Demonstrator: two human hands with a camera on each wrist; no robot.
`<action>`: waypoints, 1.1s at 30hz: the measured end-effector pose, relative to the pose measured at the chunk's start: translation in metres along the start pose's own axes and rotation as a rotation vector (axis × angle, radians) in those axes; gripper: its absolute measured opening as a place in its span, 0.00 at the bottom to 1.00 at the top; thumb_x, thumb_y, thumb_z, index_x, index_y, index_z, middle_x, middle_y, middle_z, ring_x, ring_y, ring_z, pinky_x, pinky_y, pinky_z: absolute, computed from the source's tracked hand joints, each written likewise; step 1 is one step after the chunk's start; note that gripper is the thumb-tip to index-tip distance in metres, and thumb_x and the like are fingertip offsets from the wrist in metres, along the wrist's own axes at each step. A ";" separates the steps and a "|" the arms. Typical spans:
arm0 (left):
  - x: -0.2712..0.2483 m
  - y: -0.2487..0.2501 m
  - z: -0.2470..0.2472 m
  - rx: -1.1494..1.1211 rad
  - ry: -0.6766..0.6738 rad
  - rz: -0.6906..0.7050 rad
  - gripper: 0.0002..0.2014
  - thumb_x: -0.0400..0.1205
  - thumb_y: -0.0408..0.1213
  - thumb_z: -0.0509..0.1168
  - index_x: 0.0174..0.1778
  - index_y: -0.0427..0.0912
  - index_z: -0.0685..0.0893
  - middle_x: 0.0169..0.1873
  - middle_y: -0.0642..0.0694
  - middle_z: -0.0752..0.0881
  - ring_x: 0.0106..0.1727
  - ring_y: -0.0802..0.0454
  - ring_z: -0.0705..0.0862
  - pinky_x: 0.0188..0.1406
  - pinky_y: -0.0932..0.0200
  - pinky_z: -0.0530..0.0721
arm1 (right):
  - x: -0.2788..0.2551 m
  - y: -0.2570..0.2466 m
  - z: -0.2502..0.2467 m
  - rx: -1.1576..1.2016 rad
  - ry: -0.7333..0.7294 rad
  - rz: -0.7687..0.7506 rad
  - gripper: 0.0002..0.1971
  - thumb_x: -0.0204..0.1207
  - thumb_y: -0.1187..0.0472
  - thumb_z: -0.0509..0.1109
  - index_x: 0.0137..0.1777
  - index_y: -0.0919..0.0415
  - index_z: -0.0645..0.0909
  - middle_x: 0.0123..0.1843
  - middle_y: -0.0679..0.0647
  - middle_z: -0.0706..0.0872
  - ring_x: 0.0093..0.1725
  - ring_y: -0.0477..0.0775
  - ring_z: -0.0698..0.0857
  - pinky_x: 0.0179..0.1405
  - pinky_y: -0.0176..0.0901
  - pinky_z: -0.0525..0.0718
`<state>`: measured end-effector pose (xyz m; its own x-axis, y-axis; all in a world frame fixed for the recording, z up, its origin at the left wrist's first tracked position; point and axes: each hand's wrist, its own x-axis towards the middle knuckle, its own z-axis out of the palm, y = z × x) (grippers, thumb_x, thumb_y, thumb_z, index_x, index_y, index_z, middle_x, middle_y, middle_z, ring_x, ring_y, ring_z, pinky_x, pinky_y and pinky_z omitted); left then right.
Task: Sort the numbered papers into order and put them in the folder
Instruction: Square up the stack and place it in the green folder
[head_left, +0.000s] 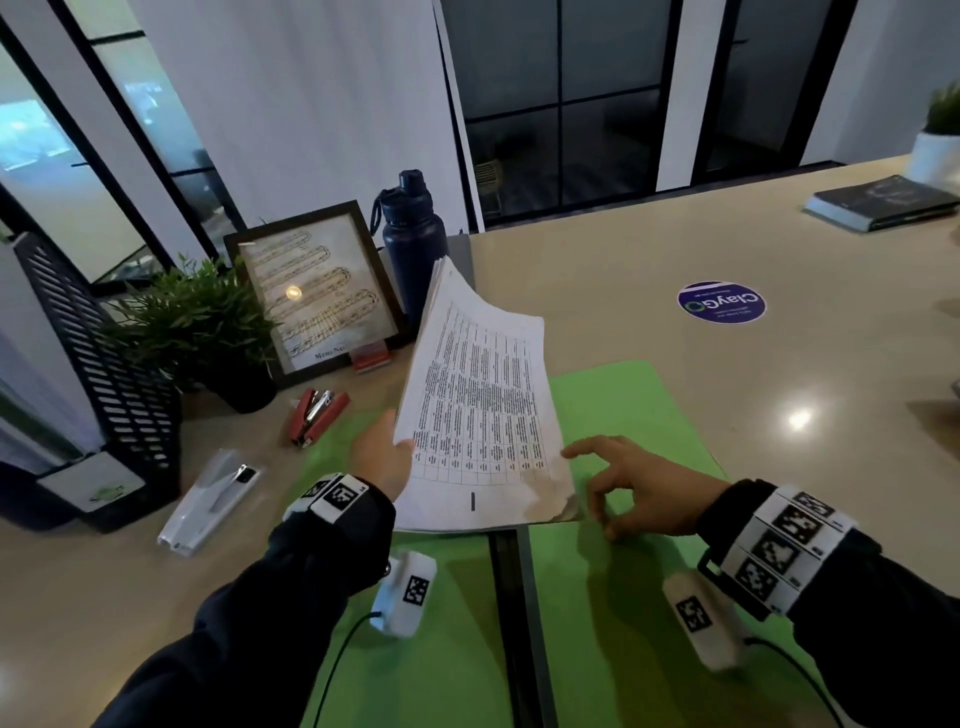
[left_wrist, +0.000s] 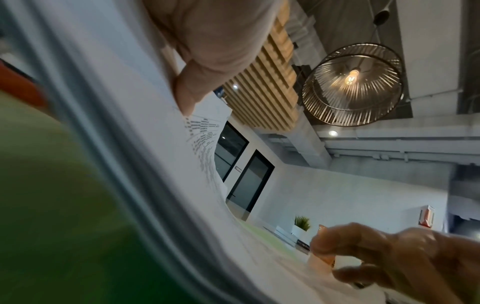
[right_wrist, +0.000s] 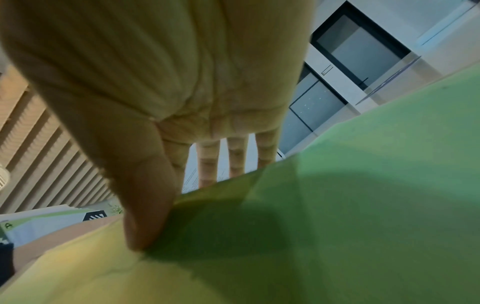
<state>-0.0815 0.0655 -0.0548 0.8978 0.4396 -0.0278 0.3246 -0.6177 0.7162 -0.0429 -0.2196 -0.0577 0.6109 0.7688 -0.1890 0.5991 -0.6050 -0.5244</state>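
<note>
Green folder (head_left: 639, 410) lies open flat at the near edge of the table (head_left: 675, 249), spread across a dark seam that runs through the tabletop. Over it the left hand (head_left: 384, 457) holds the papers (head_left: 483, 410) by their left edge, thumb on top and fingers underneath; the stack is tilted up, its near edge down by the folder and its far end curling high. The top sheet carries a printed grid and a single stroke near its bottom margin. The right hand (head_left: 639, 483) hovers just right of the stack's near corner, holding nothing, forefinger stretched toward the sheets and the other fingers loosely bent; whether its thumb touches the folder I cannot tell.

Left of the folder lie a red stapler (head_left: 314, 415) and, nearer the left edge, a clear packet (head_left: 208, 501) beside a black mesh rack (head_left: 104, 364). Behind these stand a plant (head_left: 202, 322), a frame (head_left: 311, 291) and a dark bottle (head_left: 413, 234), which the raised stack partly hides. Farther right a round sticker (head_left: 721, 302) sits on the table, and at the far right corner a book (head_left: 883, 202) lies by a white pot (head_left: 935, 156).
</note>
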 end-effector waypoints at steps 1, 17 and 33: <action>0.000 0.000 -0.001 -0.003 -0.002 0.007 0.12 0.83 0.28 0.58 0.61 0.38 0.78 0.60 0.41 0.84 0.60 0.44 0.81 0.55 0.59 0.73 | 0.001 -0.001 0.000 0.003 -0.014 -0.017 0.18 0.66 0.63 0.76 0.28 0.41 0.74 0.72 0.35 0.63 0.72 0.39 0.60 0.71 0.38 0.64; -0.034 -0.003 0.021 -0.118 -0.353 -0.093 0.16 0.83 0.32 0.60 0.68 0.41 0.73 0.66 0.45 0.81 0.63 0.46 0.81 0.66 0.46 0.78 | 0.011 -0.006 0.005 -0.035 -0.224 0.149 0.15 0.77 0.61 0.67 0.35 0.42 0.69 0.36 0.39 0.76 0.35 0.36 0.74 0.34 0.30 0.72; -0.043 -0.005 0.038 -0.265 -0.220 -0.194 0.17 0.83 0.27 0.56 0.68 0.40 0.75 0.62 0.46 0.82 0.63 0.45 0.80 0.68 0.45 0.76 | 0.002 -0.002 0.000 -0.042 -0.304 0.231 0.09 0.76 0.52 0.69 0.37 0.48 0.74 0.34 0.40 0.75 0.34 0.37 0.73 0.33 0.32 0.70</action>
<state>-0.1103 0.0246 -0.0838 0.8789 0.3634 -0.3089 0.4325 -0.3343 0.8374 -0.0432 -0.2171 -0.0574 0.5549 0.6335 -0.5392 0.4880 -0.7728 -0.4057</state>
